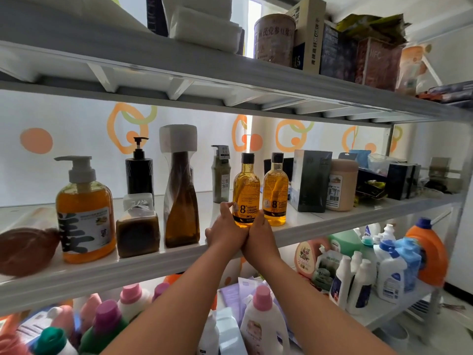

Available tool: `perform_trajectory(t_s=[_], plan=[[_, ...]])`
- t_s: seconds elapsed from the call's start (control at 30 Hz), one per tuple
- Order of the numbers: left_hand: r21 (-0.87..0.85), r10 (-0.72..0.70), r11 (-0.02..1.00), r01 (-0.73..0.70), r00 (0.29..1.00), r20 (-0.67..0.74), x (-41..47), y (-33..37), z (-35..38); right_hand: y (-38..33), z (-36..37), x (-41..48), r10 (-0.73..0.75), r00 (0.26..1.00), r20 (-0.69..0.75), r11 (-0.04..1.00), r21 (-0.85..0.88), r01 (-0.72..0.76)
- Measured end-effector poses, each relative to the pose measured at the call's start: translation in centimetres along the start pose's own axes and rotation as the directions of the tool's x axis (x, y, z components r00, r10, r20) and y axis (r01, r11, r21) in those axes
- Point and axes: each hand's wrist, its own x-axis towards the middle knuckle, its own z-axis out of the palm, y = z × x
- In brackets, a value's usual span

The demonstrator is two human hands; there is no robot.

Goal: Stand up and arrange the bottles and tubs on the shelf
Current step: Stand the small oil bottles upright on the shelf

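Both your hands meet at the base of one amber bottle [246, 190] on the middle shelf [153, 262], a little right of centre in your view. Your left hand [226, 230] wraps its lower body from the 9 o'clock side, fingers curled round it; your right hand [258, 235] closes on it from 5 o'clock, the two hands touching each other. The bottle stands upright near the shelf's front edge.

Its twin [275, 190] stands just beside it at 3 o'clock, almost touching, so any turn of your wrists may knock it.

Judge this bottle as full and fairly heavy for its size, stiff-walled, with smooth plastic that could slip. The wide lower body where you hold it is the steadiest place; the narrow neck and black cap would give less control.

At 9 o'clock a tall brown bottle [181, 201] in loose film looks top-heavy under its white cap. Further left, the orange pump bottle [85, 213] is best gripped round its body, not by the pump. At the far left a brown tub [28, 249] seems to lie on its side, still to be stood up.
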Motion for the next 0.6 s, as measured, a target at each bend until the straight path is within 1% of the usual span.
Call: perform_trajectory(t_s=[0.1,0.17,0.23,0.27,0.3,0.33,0.4,0.47,0.53,0.6], plan=[[-0.025,0.026,0.999,-0.025,0.999,0.019,-0.4,-0.2,-0.2,0.4,-1.2,-0.6,-0.019,0.992,-0.127,0.986,0.159,0.039],[-0.017,0.004,1.000,-0.003,0.999,0.052,-0.4,-0.3,-0.1,0.9,-2.3,-0.6,-0.027,0.970,-0.240,0.979,0.192,0.075],[0.010,-0.030,1.000,0.029,0.998,0.060,-0.3,-0.4,0.0,1.7,-3.2,-0.2,0.037,0.936,-0.350,0.980,0.195,0.035],[0.029,-0.043,0.999,0.042,0.998,0.054,-0.2,-0.5,0.1,2.0,-3.5,0.2,0.091,0.922,-0.376,0.977,0.213,-0.009],[0.050,-0.057,0.997,0.054,0.997,0.047,0.0,-0.5,0.2,2.3,-3.8,0.8,0.147,0.919,-0.366,0.971,0.231,-0.063],[0.080,-0.066,0.995,0.063,0.997,0.041,0.2,-0.5,0.3,2.6,-4.0,1.5,0.191,0.926,-0.325,0.965,0.234,-0.117],[0.182,-0.067,0.981,0.061,0.997,0.025,0.5,-0.3,0.7,3.2,-4.2,3.0,0.246,0.947,-0.209,0.957,0.209,-0.202],[0.283,-0.061,0.957,0.057,0.998,0.006,0.9,-0.2,1.0,3.9,-4.1,4.3,0.292,0.952,-0.097,0.948,0.162,-0.274],[0.335,-0.077,0.939,0.076,0.997,-0.012,1.2,-0.1,1.3,4.7,-3.7,5.0,0.301,0.953,-0.045,0.950,0.099,-0.295],[0.360,-0.084,0.929,0.088,0.996,-0.028,1.4,-0.2,1.7,5.3,-3.3,5.3,0.281,0.957,-0.066,0.958,0.072,-0.276]])
